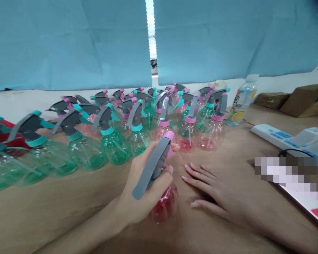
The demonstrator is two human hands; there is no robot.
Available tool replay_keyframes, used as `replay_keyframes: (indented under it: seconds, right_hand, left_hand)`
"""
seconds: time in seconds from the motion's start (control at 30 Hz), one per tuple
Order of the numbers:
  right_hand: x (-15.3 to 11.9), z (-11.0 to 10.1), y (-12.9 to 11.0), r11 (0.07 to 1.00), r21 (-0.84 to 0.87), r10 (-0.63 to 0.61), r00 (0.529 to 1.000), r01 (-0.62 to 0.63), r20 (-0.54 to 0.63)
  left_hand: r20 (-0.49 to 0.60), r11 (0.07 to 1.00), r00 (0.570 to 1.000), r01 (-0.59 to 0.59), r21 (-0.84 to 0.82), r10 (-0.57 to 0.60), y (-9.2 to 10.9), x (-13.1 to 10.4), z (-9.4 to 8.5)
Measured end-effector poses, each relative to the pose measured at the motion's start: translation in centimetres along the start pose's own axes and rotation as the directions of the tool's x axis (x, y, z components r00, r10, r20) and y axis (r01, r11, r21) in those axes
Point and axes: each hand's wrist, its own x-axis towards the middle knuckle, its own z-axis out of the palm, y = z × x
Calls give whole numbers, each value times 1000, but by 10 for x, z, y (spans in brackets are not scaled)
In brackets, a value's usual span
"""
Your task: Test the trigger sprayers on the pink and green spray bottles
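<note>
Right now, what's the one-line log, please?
left hand: gripping pink trigger spray bottle | right hand: palm down on table | nearby: green trigger spray bottles

the left fingers [163, 180] hide part of the red bottle [164, 206].

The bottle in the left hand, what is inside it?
The bottle shows red low down, perhaps liquid; its upper inside is hidden by the left hand.

Blue sheeting [69, 42] hangs at the far side, split by 1 bright gap [151, 31]. At the far right, 1 lemon-labelled drink bottle [238, 106] stands near brown cardboard [303, 100]. Nearer on the right lie 1 white power strip [277, 135] with a white plug [311, 135] and 1 partly pixelated device [294, 187].
</note>
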Motion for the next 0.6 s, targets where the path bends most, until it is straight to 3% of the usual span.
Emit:
replay_keyframes:
  seconds: [0.43, 0.6]
  right_hand:
    - [-1, 4, 3, 1000, 10, -20, 999, 21, -43]
    - [-1, 0, 0, 1000, -24, 3, 1000, -3, 15]
  left_hand:
    - [-4, 1000, 1000, 9, 20, -9, -1, 0, 0]
    - [-7, 1000, 1000, -3, 29, 3, -1, 0, 0]
